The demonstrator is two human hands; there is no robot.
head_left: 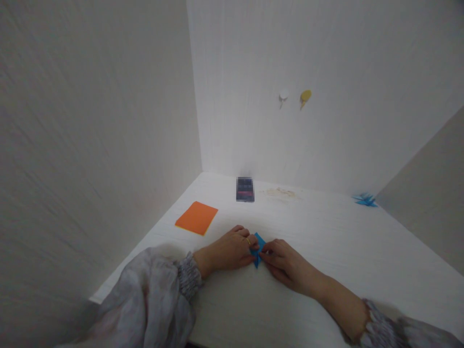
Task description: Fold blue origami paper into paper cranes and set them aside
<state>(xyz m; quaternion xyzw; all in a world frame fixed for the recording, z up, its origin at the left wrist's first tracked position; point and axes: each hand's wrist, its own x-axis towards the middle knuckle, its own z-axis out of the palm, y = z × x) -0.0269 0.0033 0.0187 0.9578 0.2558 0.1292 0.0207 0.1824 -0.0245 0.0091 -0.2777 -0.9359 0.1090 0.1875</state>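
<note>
A small piece of folded blue origami paper [258,239] lies between my hands on the white table, its pointed ends showing above and below my fingers. My left hand [236,247], with a ring on one finger, presses its fingers on the paper's left side. From the right, my right hand [286,261] pinches the paper's edge between thumb and fingers. My fingertips cover part of the folds. To the left lies a stack of square orange paper [196,218], with a thin yellow edge showing.
A dark, pixelated rectangular object [245,189] rests near the back wall. Several folded blue paper pieces [365,199] sit in the back right corner. A white hook [283,95] and a yellow hook [305,96] are on the back wall. Walls stand at left and right.
</note>
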